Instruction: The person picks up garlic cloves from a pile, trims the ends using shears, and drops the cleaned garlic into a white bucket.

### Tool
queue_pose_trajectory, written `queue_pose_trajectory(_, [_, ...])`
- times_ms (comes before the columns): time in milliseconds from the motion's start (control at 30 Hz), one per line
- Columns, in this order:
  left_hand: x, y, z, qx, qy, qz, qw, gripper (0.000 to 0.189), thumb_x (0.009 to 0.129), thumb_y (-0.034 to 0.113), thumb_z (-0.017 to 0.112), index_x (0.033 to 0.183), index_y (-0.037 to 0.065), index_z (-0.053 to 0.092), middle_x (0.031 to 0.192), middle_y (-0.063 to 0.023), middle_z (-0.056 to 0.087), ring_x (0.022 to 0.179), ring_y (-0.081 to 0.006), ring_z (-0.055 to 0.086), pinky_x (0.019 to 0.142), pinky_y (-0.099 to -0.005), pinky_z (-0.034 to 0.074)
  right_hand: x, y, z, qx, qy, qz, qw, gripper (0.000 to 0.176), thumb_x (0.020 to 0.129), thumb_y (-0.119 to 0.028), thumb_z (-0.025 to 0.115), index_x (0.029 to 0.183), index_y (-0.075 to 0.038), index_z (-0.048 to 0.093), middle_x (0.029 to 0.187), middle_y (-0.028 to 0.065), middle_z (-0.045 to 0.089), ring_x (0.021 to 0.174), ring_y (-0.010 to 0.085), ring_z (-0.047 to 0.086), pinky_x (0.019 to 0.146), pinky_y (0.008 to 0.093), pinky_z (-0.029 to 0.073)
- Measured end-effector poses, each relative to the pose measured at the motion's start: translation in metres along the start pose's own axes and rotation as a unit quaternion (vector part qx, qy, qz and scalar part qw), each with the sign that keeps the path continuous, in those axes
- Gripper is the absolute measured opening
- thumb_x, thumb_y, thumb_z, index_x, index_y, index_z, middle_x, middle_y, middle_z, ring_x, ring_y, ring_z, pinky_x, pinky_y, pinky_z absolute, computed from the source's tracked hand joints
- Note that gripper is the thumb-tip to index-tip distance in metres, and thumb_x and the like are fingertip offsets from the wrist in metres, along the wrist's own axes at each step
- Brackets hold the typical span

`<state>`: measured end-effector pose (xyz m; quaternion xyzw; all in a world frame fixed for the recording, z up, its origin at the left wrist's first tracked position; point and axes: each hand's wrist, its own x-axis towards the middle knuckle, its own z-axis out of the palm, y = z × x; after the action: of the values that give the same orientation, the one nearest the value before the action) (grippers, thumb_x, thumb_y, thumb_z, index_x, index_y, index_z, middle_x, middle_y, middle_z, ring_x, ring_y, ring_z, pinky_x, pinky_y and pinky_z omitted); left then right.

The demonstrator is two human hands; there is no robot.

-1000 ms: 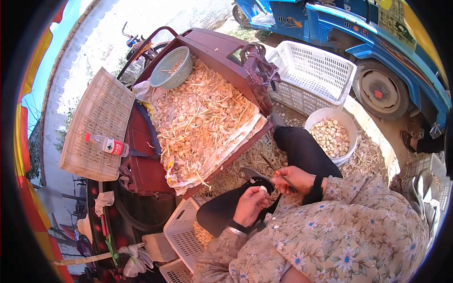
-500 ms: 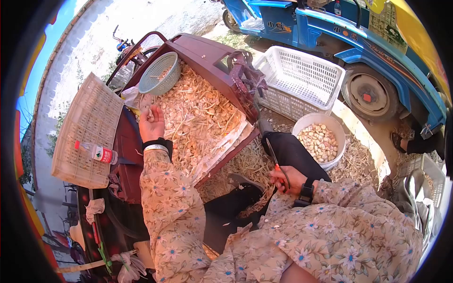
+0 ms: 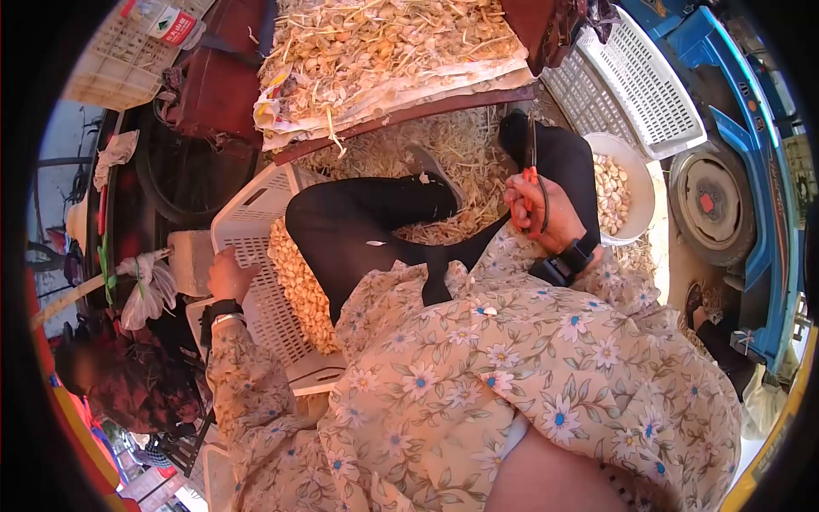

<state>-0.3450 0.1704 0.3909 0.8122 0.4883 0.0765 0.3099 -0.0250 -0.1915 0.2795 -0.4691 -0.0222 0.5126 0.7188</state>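
Note:
My left hand (image 3: 230,275) is at the left rim of a white plastic crate (image 3: 254,224), thumb on the inner side and fingers partly hidden. Pale garlic (image 3: 300,290) is heaped along the crate's right side, beside my bent knee. My right hand (image 3: 548,212) is closed round the red handles of a pair of scissors (image 3: 532,175), blades pointing away from me over my right leg. Past my feet, a cart bed (image 3: 401,111) carries a thick layer of garlic with loose stalks and skins (image 3: 392,51).
To the right stand a white bucket (image 3: 646,205) of garlic cloves, a white basket (image 3: 636,77) and a blue three-wheeler (image 3: 740,154). A bottle (image 3: 175,26) lies on another crate (image 3: 119,72) at upper left. Dry stalks (image 3: 465,145) litter the ground.
My view has tilted down, bringing the garlic crate into sight. My left hand has moved from above the garlic heap to the crate's rim. The scissors stay in my right hand.

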Motion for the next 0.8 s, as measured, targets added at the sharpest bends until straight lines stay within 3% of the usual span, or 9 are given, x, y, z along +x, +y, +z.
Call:
queue_pose_trajectory(100, [-0.025, 0.017, 0.014, -0.057, 0.026, 0.069, 0.996, 0.053, 0.078, 0.015, 0.065, 0.125, 0.001, 0.045, 0.125, -0.0156, 0.046, 0.112, -0.022, 0.049, 0.092, -0.0324, 0.041, -0.021, -0.032, 0.032, -0.082, -0.072, -0.079, 0.991, 0.036, 0.091, -0.032, 0.049, 0.103, 0.002, 0.05, 0.081, 0.0081, 0.057, 0.056, 0.0097, 0.049, 0.05, 0.0224, 0.039])
queue_pose_trajectory(133, [-0.05, 0.086, 0.014, -0.13, -0.019, 0.158, 0.979, 0.058, 0.079, 0.018, 0.066, 0.128, 0.001, 0.04, 0.125, -0.0162, 0.047, 0.112, -0.0234, 0.049, 0.094, -0.0341, 0.039, -0.024, -0.04, 0.038, -0.104, -0.117, -0.114, 0.981, 0.041, 0.094, -0.035, 0.041, 0.106, 0.003, 0.05, 0.084, 0.0089, 0.057, 0.06, 0.0104, 0.049, 0.054, 0.0239, 0.039])
queue_pose_trajectory(233, [-0.092, 0.183, 0.008, -0.272, -0.087, 0.402, 0.87, 0.068, 0.08, 0.018, 0.065, 0.134, 0.0, 0.028, 0.125, -0.0188, 0.046, 0.104, -0.0249, 0.054, 0.094, -0.0359, 0.038, -0.041, -0.067, 0.063, -0.189, -0.209, -0.282, 0.917, 0.053, 0.091, -0.042, 0.038, 0.114, 0.005, 0.047, 0.095, 0.0133, 0.058, 0.064, 0.0111, 0.049, 0.058, 0.0248, 0.039])
queue_pose_trajectory(333, [-0.116, 0.239, 0.01, -0.192, -0.171, 0.61, 0.75, 0.066, 0.08, 0.018, 0.065, 0.133, 0.0, 0.029, 0.126, -0.0189, 0.046, 0.103, -0.0243, 0.054, 0.092, -0.0351, 0.039, -0.075, -0.097, 0.089, -0.159, -0.267, -0.404, 0.86, 0.069, 0.085, -0.051, 0.041, 0.12, 0.008, 0.042, 0.116, 0.0224, 0.051, 0.066, 0.0109, 0.049, 0.062, 0.0244, 0.039])
queue_pose_trajectory(400, [-0.122, 0.259, 0.019, -0.132, -0.211, 0.693, 0.677, 0.065, 0.081, 0.018, 0.064, 0.133, -0.001, 0.03, 0.126, -0.019, 0.045, 0.103, -0.0238, 0.054, 0.091, -0.0346, 0.039, -0.086, -0.115, 0.086, -0.152, -0.338, -0.423, 0.827, 0.068, 0.083, -0.048, 0.045, 0.12, 0.009, 0.04, 0.12, 0.0239, 0.048, 0.067, 0.0107, 0.05, 0.072, 0.0272, 0.039])
queue_pose_trajectory(533, [-0.127, 0.292, 0.042, -0.055, -0.239, 0.772, 0.587, 0.064, 0.081, 0.018, 0.064, 0.132, -0.001, 0.031, 0.126, -0.0192, 0.045, 0.102, -0.023, 0.055, 0.089, -0.0336, 0.04, -0.107, -0.102, 0.071, -0.182, -0.24, -0.422, 0.855, 0.062, 0.081, -0.042, 0.049, 0.117, 0.009, 0.044, 0.111, 0.023, 0.054, 0.069, 0.0122, 0.052, 0.075, 0.0291, 0.039])
queue_pose_trajectory(600, [-0.129, 0.3, 0.049, -0.041, -0.238, 0.787, 0.568, 0.063, 0.081, 0.018, 0.064, 0.132, -0.001, 0.032, 0.126, -0.0193, 0.045, 0.101, -0.0226, 0.055, 0.088, -0.033, 0.041, -0.121, -0.095, 0.062, -0.246, -0.225, -0.353, 0.874, 0.068, 0.08, -0.049, 0.05, 0.122, 0.004, 0.041, 0.115, 0.0233, 0.05, 0.065, 0.0134, 0.052, 0.078, 0.0346, 0.035])
queue_pose_trajectory(700, [-0.132, 0.308, 0.051, -0.034, -0.233, 0.803, 0.547, 0.061, 0.081, 0.018, 0.063, 0.131, -0.001, 0.033, 0.126, -0.0195, 0.044, 0.101, -0.022, 0.055, 0.087, -0.0323, 0.041, -0.127, -0.071, 0.07, -0.14, -0.222, -0.369, 0.892, 0.054, 0.077, -0.034, 0.059, 0.121, -0.004, 0.045, 0.11, 0.0188, 0.054, 0.07, 0.0122, 0.049, 0.072, 0.0271, 0.039])
queue_pose_trajectory(800, [-0.131, 0.306, 0.043, -0.054, -0.222, 0.809, 0.542, 0.06, 0.082, 0.017, 0.063, 0.13, -0.001, 0.034, 0.127, -0.0197, 0.044, 0.1, -0.0214, 0.055, 0.086, -0.0315, 0.042, -0.147, -0.079, 0.074, -0.181, -0.2, -0.287, 0.919, 0.057, 0.075, -0.032, 0.062, 0.121, -0.003, 0.045, 0.113, 0.017, 0.054, 0.073, 0.0113, 0.048, 0.074, 0.0278, 0.038])
